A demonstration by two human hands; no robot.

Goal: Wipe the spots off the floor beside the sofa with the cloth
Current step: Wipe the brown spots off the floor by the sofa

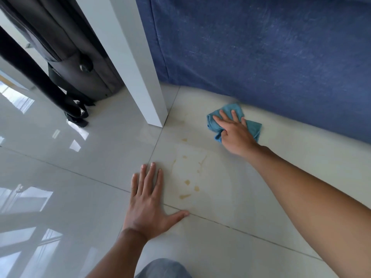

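- A grey-clad knee (pixel 163 268) sat at the bottom edge, nearest the camera.
- The left hand (pixel 149 199) lay flat on the floor (pixel 60 167), fingers straight and spread, holding nothing.
- Yellowish spots (pixel 187 182) marked the tiles just right of it.
- The right hand (pixel 233 130) pressed the bunched blue cloth (pixel 252 127) down, thumb curled into a fold.
- The cloth lay just beside the blue sofa (pixel 271 57), its long axis roughly along the sofa's base.

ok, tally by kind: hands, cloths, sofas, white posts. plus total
hands: 2, left hand flat on floor, right hand on the cloth
cloth: 1
sofa: 1
white post: 1
total: 5
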